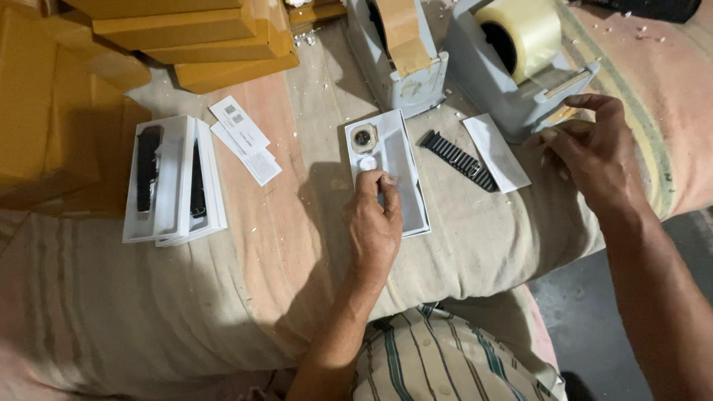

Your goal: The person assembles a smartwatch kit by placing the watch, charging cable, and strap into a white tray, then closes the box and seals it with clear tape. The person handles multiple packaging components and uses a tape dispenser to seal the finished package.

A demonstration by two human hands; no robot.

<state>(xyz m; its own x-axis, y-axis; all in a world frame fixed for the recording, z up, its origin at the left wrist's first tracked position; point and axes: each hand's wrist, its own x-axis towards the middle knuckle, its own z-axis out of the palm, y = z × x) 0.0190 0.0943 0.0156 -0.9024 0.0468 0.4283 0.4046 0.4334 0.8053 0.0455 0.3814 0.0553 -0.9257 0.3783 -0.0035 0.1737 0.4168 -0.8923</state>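
A: Left hand (373, 223)?
B: Fingers pinched on a white disc (368, 162) in the tray (405, 186), mid-cushion. Press it flat, below the watch (363, 137).
A: Right hand (594, 152)?
B: Fingers curled together at the tape dispenser (512, 67), far right edge; strap (459, 160) between.

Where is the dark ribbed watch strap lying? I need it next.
In the head view, the dark ribbed watch strap lies right of centre on the cloth, between the open white box tray and a white paper slip.
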